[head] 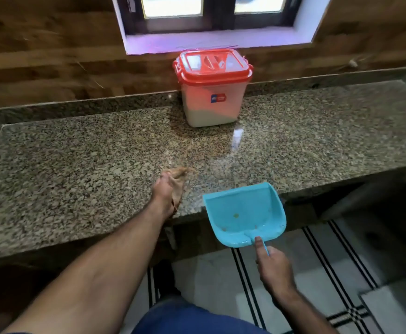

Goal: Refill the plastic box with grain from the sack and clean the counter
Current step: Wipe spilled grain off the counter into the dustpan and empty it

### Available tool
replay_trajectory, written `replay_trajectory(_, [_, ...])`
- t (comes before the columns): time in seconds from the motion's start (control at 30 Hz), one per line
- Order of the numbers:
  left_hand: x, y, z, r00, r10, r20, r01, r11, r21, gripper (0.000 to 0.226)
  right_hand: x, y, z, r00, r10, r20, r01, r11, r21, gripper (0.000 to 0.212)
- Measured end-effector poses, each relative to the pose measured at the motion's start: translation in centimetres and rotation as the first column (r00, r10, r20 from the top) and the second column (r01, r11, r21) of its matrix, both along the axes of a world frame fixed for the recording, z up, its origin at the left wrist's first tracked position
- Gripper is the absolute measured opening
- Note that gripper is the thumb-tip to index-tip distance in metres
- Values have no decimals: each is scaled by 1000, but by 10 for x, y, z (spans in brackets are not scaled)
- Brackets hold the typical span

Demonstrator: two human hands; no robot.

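The plastic box (212,92) stands at the back of the speckled granite table (76,169), against the raised back edge below the window (209,10). Its red lid (212,65) is on and closed, and pale grain fills only the lowest part of the translucent body. A small label sits on its front face.

The left hand (170,186) lies on the table near the front edge, well apart from the box — its fingers (179,172) stretch forward, straight and close together, edge-on to the stone. The hand is blurred, so finer detail of the fingertips cannot be told. It holds nothing.

The right hand (273,268) grips the handle of a blue dustpan (244,213), fingers curled round the handle and the thumb laid straight along its top, pointing toward the pan. The dustpan hangs just at the front edge of the table, its open mouth overlapping the stone and tilted toward the left hand, which is just beside it. A few small yellowish bits lie inside the pan.

Between the left fingers and the box the table shows a bright glare patch. Below the table edge lies a pale tiled floor (221,280) with dark stripes — the person's blue clothing shows at the bottom of the view.
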State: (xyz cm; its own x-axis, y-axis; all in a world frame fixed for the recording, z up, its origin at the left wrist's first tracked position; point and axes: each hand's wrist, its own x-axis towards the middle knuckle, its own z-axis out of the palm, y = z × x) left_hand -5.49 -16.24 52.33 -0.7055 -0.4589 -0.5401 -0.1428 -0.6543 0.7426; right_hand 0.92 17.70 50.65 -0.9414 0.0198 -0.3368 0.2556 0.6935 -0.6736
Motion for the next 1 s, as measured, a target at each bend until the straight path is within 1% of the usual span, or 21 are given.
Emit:
replay_trajectory(0.03, [6, -4, -2, 1000, 16, -12, -16, 999, 47, 57, 10, 6, -3, 1000, -6, 23, 6, 1000, -1, 73])
replay_trajectory(0.1, [18, -12, -5, 997, 67, -22, -67, 997, 32, 64, 27, 14, -7, 997, -3, 75, 2, 1000, 17, 76])
replay_trajectory(0.13, [22, -15, -6, 994, 102, -25, -100, 992, 81, 62, 35, 16, -8, 994, 13, 109, -17, 999, 38, 78])
replay_trajectory(0.2, [30, -17, -1, 993, 118, -27, -115, 989, 91, 57, 46, 11, -9, 977, 63, 203, -77, 995, 61, 78])
replay_trajectory(0.27, [35, -17, 5, 994, 113, -1, -113, 994, 13, 59, 54, 2, -8, 956, 86, 281, -90, 996, 1, 74])
replay_trajectory(0.37, [41, -21, 8, 988, 149, 48, -147, 988, -45, 58, 59, -9, -13, 928, 61, 368, -21, 994, -111, 63])
replay_trajectory(0.43, [45, -18, 17, 982, 169, 86, -159, 981, -110, 48, 58, -15, -18, 931, 58, 360, -11, 991, -131, 62])
replay_trajectory(0.47, [47, -18, 23, 980, 171, 103, -149, 970, -190, 42, 56, -18, -19, 939, 72, 337, -32, 992, -125, 64])
replay_trajectory(0.5, [48, -19, 25, 975, 170, 146, -119, 945, -304, 39, 55, -21, -21, 944, 90, 319, -54, 991, -120, 66])
replay_trajectory(0.53, [48, -19, 29, 964, 172, 201, -66, 892, -447, 37, 53, -24, -25, 946, 94, 309, -60, 991, -118, 67])
replay_trajectory(0.57, [47, -23, 31, 956, 171, 239, -11, 834, -552, 36, 52, -27, -28, 947, 91, 308, -54, 990, -127, 66])
replay_trajectory(0.6, [45, -29, 30, 955, 172, 242, 13, 790, -613, 36, 51, -29, -31, 948, 89, 305, -53, 991, -123, 66])
replay_trajectory(0.67, [39, -41, 26, 954, 179, 241, 36, 727, -685, 33, 51, -32, -37, 956, 106, 273, -88, 993, -76, 68])
replay_trajectory(0.77, [24, -46, 21, 950, 131, 285, 155, 595, -789, 32, 52, -35, -43, 962, 132, 240, -131, 991, -18, 70])
replay_trajectory(0.8, [19, -46, 21, 948, 104, 300, 195, 555, -809, 32, 52, -37, -42, 964, 135, 229, -136, 991, -10, 70])
replay_trajectory(0.83, [13, -44, 18, 947, 61, 314, 235, 534, -812, 30, 52, -39, -41, 967, 135, 215, -139, 990, 0, 69])
replay_trajectory(0.9, [4, -33, 10, 930, -78, 358, 339, 554, -761, 29, 51, -43, -40, 970, 140, 197, -149, 988, 29, 68])
replay_trajectory(0.97, [1, -14, -8, 867, -231, 441, 488, 571, -660, 35, 49, -47, -42, 970, 137, 199, -149, 988, 44, 68])
replay_trajectory(1.0, [2, -3, -20, 829, -284, 481, 551, 558, -621, 40, 49, -49, -43, 968, 139, 208, -152, 987, 49, 68])
